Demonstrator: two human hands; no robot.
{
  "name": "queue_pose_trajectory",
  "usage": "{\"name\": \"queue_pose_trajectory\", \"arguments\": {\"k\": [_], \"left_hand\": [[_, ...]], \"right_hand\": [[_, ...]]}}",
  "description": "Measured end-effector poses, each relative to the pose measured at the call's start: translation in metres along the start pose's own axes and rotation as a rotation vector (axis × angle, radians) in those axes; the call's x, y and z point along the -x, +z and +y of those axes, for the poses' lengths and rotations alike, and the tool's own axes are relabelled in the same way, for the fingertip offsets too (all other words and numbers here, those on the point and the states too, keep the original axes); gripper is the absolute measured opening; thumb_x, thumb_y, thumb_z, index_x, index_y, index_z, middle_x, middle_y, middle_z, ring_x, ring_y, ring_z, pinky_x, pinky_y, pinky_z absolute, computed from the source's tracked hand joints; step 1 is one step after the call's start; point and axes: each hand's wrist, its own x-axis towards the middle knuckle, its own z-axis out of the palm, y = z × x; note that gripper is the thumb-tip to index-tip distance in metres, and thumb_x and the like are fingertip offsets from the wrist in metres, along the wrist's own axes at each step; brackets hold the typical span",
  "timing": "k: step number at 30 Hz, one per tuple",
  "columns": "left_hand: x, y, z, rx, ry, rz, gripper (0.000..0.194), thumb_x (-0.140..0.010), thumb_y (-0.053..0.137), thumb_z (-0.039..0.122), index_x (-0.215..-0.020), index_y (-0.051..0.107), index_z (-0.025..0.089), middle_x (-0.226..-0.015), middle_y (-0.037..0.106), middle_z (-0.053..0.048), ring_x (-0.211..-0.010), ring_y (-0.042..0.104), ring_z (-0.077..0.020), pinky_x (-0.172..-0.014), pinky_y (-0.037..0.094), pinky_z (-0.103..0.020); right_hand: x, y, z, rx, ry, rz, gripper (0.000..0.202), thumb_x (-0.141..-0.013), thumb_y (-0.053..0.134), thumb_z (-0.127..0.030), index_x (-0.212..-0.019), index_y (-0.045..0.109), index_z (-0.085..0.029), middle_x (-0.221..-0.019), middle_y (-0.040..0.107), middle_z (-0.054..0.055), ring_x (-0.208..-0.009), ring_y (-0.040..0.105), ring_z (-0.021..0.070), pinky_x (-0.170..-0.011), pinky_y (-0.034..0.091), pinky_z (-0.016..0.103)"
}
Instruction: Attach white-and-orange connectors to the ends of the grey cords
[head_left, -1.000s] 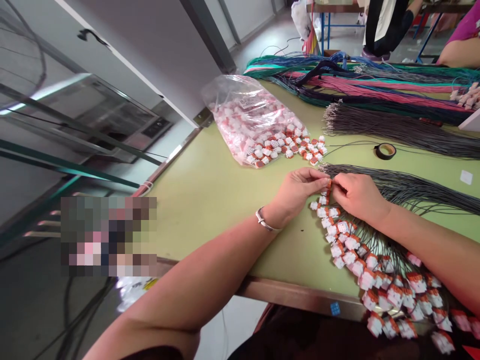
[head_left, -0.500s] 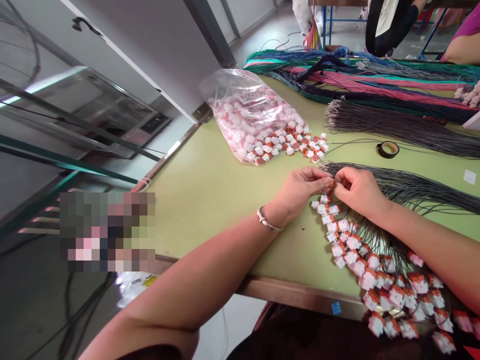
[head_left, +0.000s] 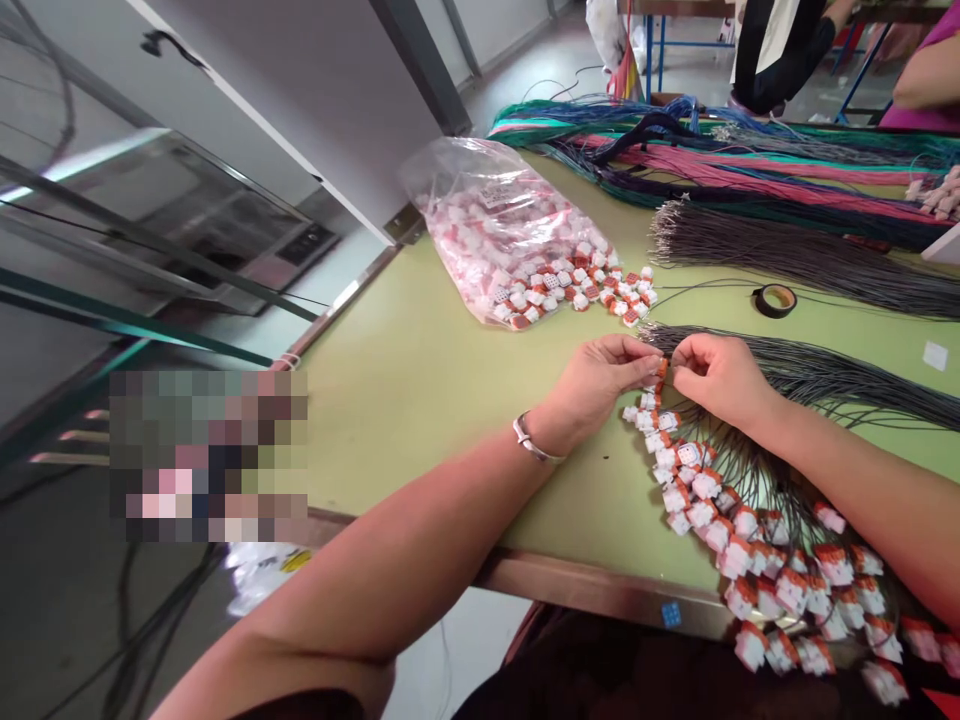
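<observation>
Green and scuffed, the desk (head_left: 450,430) spreads before you. Near its right side, your left hand (head_left: 600,375) pinches an orange-and-white connector (head_left: 662,368) between thumb and fingers. Your right hand (head_left: 716,375), just beside it, has thumb and fingertips pressed together; whether a wire sits between them is too fine to tell.

Watch the wired connectors (head_left: 705,485) at the near right: they crowd together and run over the desk's near edge, so their weight could drag others off, and a brush from your right forearm could tangle the leads. With the fingers so close, a slight slip could drop the small piece you pinch or bend a thin wire. Nudging the clear plastic bag (head_left: 487,220) could send more loose connectors (head_left: 592,285) out of its mouth, on the far side of your left hand.

Count with you: two hands, one pinched connector, one bag, one roll of black tape (head_left: 775,300), one white square (head_left: 935,355) at the right, one blue sticker (head_left: 670,614) on the near edge, and two dark wire bundles, the far one (head_left: 787,250) and the nearer one (head_left: 847,370). Both connector groups number dozens, too overlapped for you to count exactly.
</observation>
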Motion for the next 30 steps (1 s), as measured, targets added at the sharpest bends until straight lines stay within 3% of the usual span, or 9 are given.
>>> {"name": "queue_pose_trajectory", "arguments": {"k": [6, 12, 19, 23, 28, 30], "left_hand": [[-0.002, 0.001, 0.0, -0.024, -0.011, -0.014, 0.022, -0.061, 0.085, 0.021, -0.07, 0.068, 0.012, -0.068, 0.068, 0.0, -0.063, 0.062, -0.0075, -0.066, 0.052, -0.021], [0.002, 0.003, 0.003, 0.007, -0.065, -0.011, 0.022, -0.06, 0.085, 0.02, -0.07, 0.067, 0.012, -0.069, 0.068, 0.0, -0.065, 0.064, -0.008, -0.068, 0.054, -0.021], [0.004, -0.001, 0.005, -0.095, -0.081, -0.009, 0.02, -0.064, 0.082, 0.022, -0.072, 0.066, 0.012, -0.065, 0.068, 0.0, -0.056, 0.062, -0.0071, -0.06, 0.053, -0.019], [0.013, -0.002, 0.014, -0.336, -0.181, -0.169, 0.02, -0.068, 0.079, 0.027, -0.074, 0.067, 0.012, -0.054, 0.063, 0.0, -0.044, 0.054, -0.0063, -0.044, 0.044, -0.017], [0.023, 0.001, 0.032, -0.576, -0.282, -0.596, 0.028, -0.075, 0.071, 0.04, -0.081, 0.073, 0.012, -0.048, 0.058, 0.001, -0.041, 0.047, -0.0069, -0.041, 0.039, -0.019], [0.021, -0.001, 0.035, -0.669, -0.17, -0.621, 0.026, -0.077, 0.069, 0.038, -0.078, 0.073, 0.013, -0.057, 0.064, -0.002, -0.048, 0.052, -0.0085, -0.047, 0.043, -0.021]], "right_hand": [[0.0, 0.002, 0.001, 0.033, -0.015, 0.0, 0.004, -0.065, 0.055, -0.021, -0.063, 0.056, -0.018, -0.05, 0.052, -0.004, -0.047, 0.04, 0.0084, -0.05, 0.032, 0.024], [-0.001, -0.002, -0.003, 0.027, -0.022, -0.081, 0.003, -0.063, 0.054, -0.02, -0.061, 0.055, -0.018, -0.05, 0.052, -0.004, -0.047, 0.041, 0.0085, -0.05, 0.031, 0.024], [-0.007, -0.019, -0.004, -0.068, 0.055, -0.157, 0.007, -0.065, 0.054, -0.02, -0.061, 0.058, -0.017, -0.053, 0.058, -0.002, -0.048, 0.044, 0.0094, -0.049, 0.033, 0.024], [-0.015, -0.031, 0.005, 0.036, -0.022, 0.009, 0.015, -0.076, 0.055, -0.026, -0.069, 0.064, -0.017, -0.063, 0.065, 0.002, -0.054, 0.05, 0.0113, -0.056, 0.038, 0.026], [-0.018, -0.024, 0.014, 0.392, -0.066, -0.088, 0.017, -0.076, 0.054, -0.017, -0.08, 0.07, -0.018, -0.079, 0.069, 0.005, -0.068, 0.057, 0.0158, -0.066, 0.041, 0.029], [-0.016, -0.02, 0.012, 0.444, -0.067, -0.073, 0.018, -0.08, 0.053, -0.02, -0.085, 0.07, -0.019, -0.083, 0.069, 0.004, -0.07, 0.057, 0.0162, -0.067, 0.041, 0.029]]}}
